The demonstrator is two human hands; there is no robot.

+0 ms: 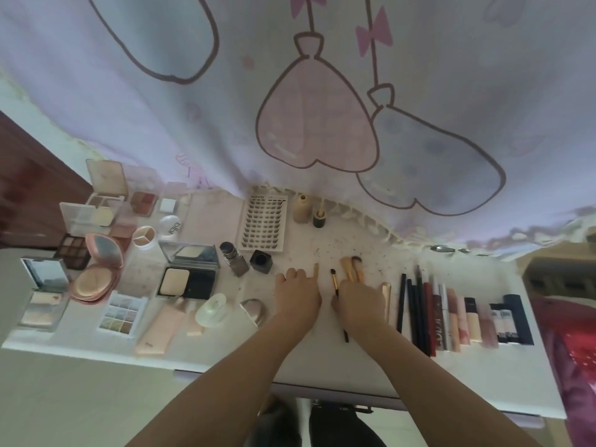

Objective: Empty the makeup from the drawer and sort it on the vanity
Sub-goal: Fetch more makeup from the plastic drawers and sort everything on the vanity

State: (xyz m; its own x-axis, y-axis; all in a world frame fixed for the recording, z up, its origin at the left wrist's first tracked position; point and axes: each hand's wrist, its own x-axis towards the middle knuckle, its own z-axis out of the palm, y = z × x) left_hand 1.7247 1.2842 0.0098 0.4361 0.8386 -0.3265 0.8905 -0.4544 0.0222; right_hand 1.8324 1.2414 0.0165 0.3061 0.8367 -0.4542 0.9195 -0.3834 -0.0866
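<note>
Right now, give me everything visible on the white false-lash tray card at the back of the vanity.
The white rectangular false-lash tray card lies flat on the white vanity top, near the hanging printed curtain. Dark lettering sits on its top edge, with rows of small dark lash clusters filling most of the face. It looks like thin card or plastic. A beige bottle stands just to its right, a black square pot just in front. Neither hand touches it.

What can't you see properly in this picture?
- Drawer: not identifiable in the head view.
- Right hand: its fingers curl under, hiding the grip on the brushes.
- Labels on the lip tubes: too small and blurred.
- Table's far right corner: lost under the cloth.
</note>
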